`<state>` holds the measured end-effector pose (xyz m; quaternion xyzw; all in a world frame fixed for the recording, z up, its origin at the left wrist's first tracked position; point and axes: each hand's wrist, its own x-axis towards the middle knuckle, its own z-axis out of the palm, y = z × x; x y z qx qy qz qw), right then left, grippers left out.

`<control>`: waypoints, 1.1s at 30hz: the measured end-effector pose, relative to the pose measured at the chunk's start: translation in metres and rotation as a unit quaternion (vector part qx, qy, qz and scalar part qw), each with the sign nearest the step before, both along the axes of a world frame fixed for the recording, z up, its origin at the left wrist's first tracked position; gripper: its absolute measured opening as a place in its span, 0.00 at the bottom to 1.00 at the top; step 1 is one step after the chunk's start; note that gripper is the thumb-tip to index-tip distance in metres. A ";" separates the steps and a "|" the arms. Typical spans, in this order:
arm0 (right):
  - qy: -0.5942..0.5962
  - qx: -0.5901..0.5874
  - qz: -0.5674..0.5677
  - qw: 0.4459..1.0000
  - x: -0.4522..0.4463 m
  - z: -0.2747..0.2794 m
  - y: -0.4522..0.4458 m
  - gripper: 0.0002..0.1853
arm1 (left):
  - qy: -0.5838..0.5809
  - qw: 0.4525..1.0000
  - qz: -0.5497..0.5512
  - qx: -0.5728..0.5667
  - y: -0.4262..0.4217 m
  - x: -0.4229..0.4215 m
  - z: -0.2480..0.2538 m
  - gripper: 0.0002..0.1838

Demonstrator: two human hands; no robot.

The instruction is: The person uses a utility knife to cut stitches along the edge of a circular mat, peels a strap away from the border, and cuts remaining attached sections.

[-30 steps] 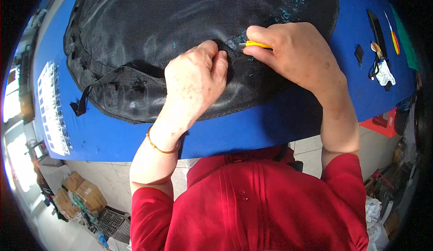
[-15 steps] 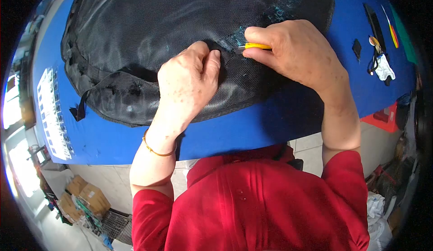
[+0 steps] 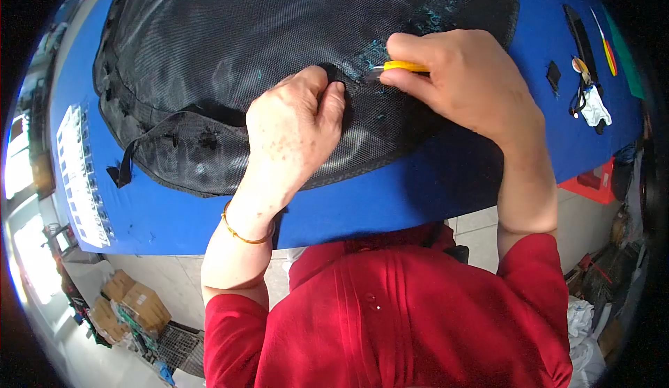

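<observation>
On your left, a black strap [image 3: 157,125] is trailing across the lower part of the black mesh piece [image 3: 265,33], which is lying on the blue table [image 3: 348,215] and spreading beneath both your hands. Your left hand [image 3: 296,113] is gripping the mesh in a curled fist, fingertips hiding underneath. Just right of that fist, a yellow-handled tool [image 3: 404,66] is pointing its metal tip leftward, near teal thread bits [image 3: 433,20] clinging to the mesh. Your right hand [image 3: 467,74] is pinching the handle firmly between thumb and forefinger. Farther right, a small black diamond-shaped piece [image 3: 552,76] is lying apart.
</observation>
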<state>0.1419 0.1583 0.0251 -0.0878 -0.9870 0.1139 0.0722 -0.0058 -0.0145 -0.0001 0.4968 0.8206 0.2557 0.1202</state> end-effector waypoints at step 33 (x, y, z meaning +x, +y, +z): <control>0.038 0.007 0.006 0.999 -0.006 -0.009 -0.012 0.13 | -0.003 1.000 -0.013 0.014 -0.001 -0.001 0.000 0.14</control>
